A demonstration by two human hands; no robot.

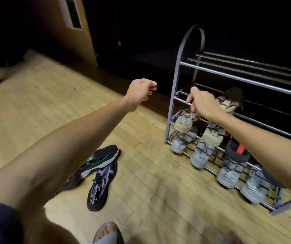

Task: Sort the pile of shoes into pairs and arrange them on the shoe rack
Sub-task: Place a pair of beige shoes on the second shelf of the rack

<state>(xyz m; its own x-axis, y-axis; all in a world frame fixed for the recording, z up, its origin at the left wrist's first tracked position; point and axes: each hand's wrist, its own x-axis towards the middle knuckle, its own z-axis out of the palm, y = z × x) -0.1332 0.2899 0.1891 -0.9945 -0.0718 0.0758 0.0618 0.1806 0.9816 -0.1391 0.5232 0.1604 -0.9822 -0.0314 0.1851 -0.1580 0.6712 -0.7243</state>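
Note:
A metal shoe rack (229, 76) stands at the right. My right hand (202, 104) reaches to its second rail, and the fingers curl on the top of a beige sneaker (183, 123) that hangs heel-out there. A second beige sneaker (211, 137) sits beside it, and a third (229, 102) lies behind my hand. My left hand (141, 93) hovers left of the rack, loosely curled and holding nothing. On the floor lie a black sneaker with green marks (102, 158) and a black and purple sneaker (99, 188).
Several grey sneakers (201, 156) line the bottom tier, with a black and red shoe (238, 150) above them. The top rails hold nothing. The wooden floor (150, 173) runs left to a dark wall. My sandalled foot (108, 233) shows at the bottom edge.

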